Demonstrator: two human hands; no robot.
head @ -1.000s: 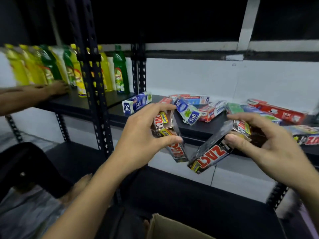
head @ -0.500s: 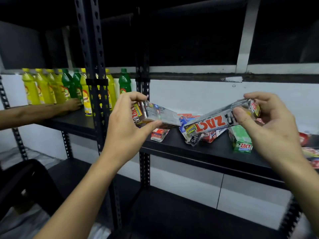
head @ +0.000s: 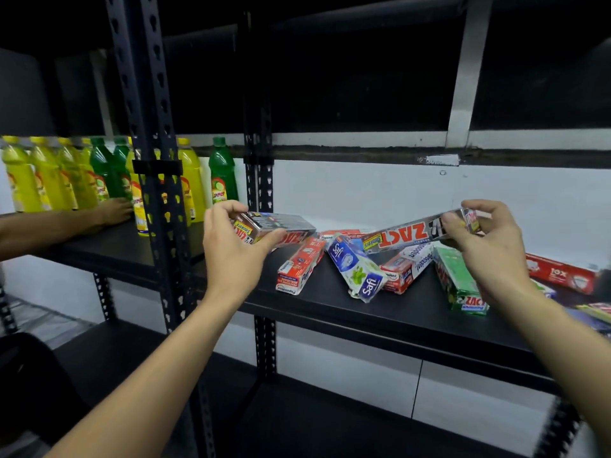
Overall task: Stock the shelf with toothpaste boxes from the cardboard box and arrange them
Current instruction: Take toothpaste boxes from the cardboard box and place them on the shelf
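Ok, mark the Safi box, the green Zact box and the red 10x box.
Safi box (head: 357, 271): head view, middle of its face.
green Zact box (head: 456, 282): head view, green top face.
red 10x box (head: 561, 275): head view, white lettering.

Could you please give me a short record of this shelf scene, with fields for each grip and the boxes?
left grip: holds left Zact box, perhaps two stacked, over the shelf
right grip: pinches one end of right Zact box, tilted over the pile
shelf: black, boxes lying askew
loose boxes: Safi box, green box, red box
next bay: bottles, yellow and green, upright
other hand: rests by the bottles
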